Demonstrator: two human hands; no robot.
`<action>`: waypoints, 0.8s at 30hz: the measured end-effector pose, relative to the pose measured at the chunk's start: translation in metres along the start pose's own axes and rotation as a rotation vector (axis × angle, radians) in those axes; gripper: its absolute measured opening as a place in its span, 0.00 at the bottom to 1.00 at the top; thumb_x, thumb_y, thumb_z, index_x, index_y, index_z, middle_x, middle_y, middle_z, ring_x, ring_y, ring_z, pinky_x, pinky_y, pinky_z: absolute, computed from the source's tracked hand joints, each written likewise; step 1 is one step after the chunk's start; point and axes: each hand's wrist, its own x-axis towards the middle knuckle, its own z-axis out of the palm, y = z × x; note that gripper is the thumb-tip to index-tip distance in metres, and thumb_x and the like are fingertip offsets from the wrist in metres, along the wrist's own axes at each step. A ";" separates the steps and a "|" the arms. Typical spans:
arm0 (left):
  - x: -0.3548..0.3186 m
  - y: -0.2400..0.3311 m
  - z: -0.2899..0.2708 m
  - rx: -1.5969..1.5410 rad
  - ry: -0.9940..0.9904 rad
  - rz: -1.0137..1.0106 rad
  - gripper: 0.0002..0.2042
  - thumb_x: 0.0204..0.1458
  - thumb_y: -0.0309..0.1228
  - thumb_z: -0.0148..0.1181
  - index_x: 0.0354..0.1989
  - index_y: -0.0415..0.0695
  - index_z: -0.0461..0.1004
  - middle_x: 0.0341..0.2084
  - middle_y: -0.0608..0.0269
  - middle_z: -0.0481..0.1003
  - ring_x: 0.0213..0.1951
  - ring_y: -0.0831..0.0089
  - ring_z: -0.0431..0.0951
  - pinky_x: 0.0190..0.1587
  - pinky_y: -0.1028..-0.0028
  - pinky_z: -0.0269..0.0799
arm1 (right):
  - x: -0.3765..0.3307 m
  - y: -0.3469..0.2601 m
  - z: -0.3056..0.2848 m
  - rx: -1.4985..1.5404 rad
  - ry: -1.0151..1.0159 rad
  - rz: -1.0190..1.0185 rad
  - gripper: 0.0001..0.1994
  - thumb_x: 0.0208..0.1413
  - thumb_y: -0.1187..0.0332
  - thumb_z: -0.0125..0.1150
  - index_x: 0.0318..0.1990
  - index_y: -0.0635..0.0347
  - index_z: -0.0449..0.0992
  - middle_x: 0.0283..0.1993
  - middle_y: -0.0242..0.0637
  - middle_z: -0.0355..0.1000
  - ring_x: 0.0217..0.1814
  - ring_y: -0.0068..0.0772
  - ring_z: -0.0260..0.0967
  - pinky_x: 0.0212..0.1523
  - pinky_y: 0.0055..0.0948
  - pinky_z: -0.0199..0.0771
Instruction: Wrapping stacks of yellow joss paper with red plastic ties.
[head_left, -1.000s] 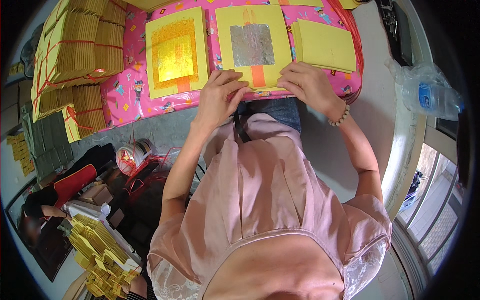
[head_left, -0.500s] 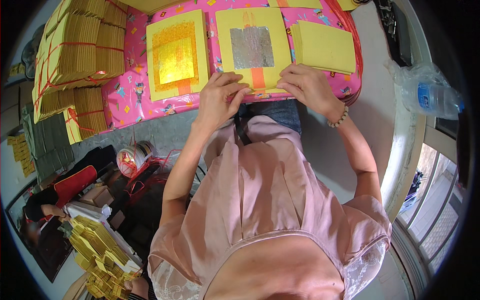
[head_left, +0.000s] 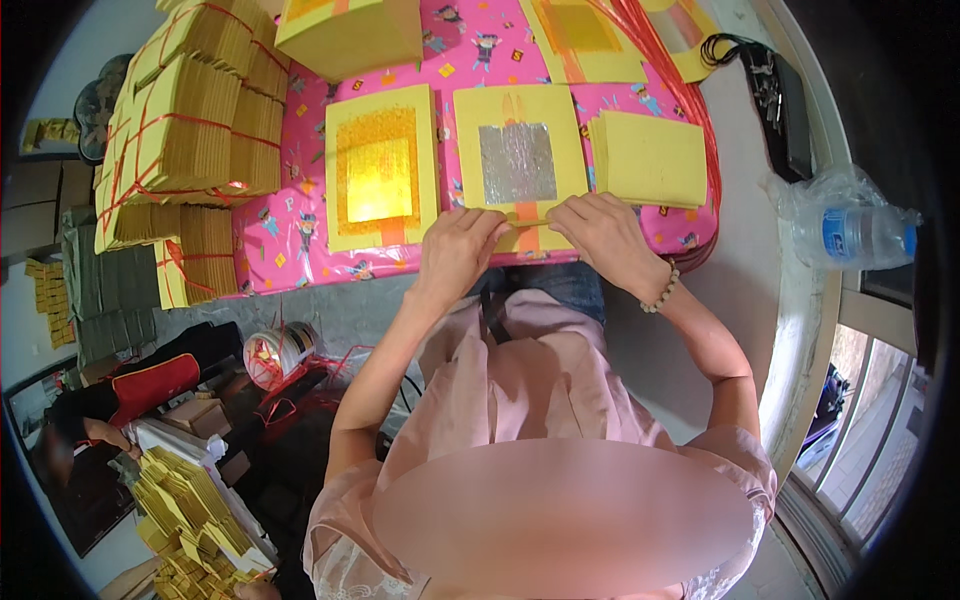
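A yellow paper sheet point(head_left: 590, 150) with a silver foil square and an orange stripe lies in front of me on the pink table. Its near edge is turned up into a narrow roll. My left hand point(head_left: 455, 252) pinches the left end of that roll, thumb and fingers closed. At the right end my right hand point(head_left: 608, 240) grips it the same way, a beaded bracelet on the wrist. Left of it rests a yellow paper sheet with a gold foil square point(head_left: 375, 178). A small stack of plain yellow paper point(head_left: 655, 160) sits to the right.
Tied bundles of yellow paper point(head_left: 185, 130) rise at the table's left. Red strings point(head_left: 700, 110) hang over its right edge. A plastic bottle point(head_left: 860, 238) stands at far right. At lower left a person's arm point(head_left: 105, 432) reaches toward more yellow paper point(head_left: 195, 500).
The view has shifted, so the table sits lower and more of its far side shows. The sheet's near edge is now curled into a tighter roll under my fingers.
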 end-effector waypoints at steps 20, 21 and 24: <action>0.063 -0.003 0.032 0.170 0.046 0.077 0.36 0.56 0.46 0.58 0.72 0.52 0.54 0.70 0.42 0.49 0.71 0.42 0.47 0.70 0.45 0.42 | 0.132 0.110 -0.015 0.044 -0.045 0.161 0.11 0.64 0.65 0.53 0.46 0.64 0.71 0.42 0.48 0.71 0.48 0.51 0.69 0.48 0.44 0.69; 0.066 -0.005 0.034 0.198 0.034 0.069 0.36 0.56 0.46 0.58 0.72 0.52 0.54 0.70 0.41 0.49 0.71 0.42 0.47 0.70 0.45 0.42 | 0.136 0.113 -0.012 0.041 -0.044 0.155 0.11 0.64 0.65 0.53 0.46 0.64 0.71 0.42 0.48 0.71 0.48 0.51 0.69 0.48 0.44 0.69; 0.068 -0.011 0.040 0.202 0.009 0.057 0.37 0.55 0.47 0.58 0.72 0.51 0.53 0.70 0.38 0.47 0.71 0.39 0.46 0.69 0.44 0.43 | 0.142 0.120 -0.001 -0.064 -0.100 0.145 0.11 0.63 0.64 0.53 0.45 0.63 0.73 0.41 0.45 0.69 0.47 0.50 0.68 0.48 0.44 0.69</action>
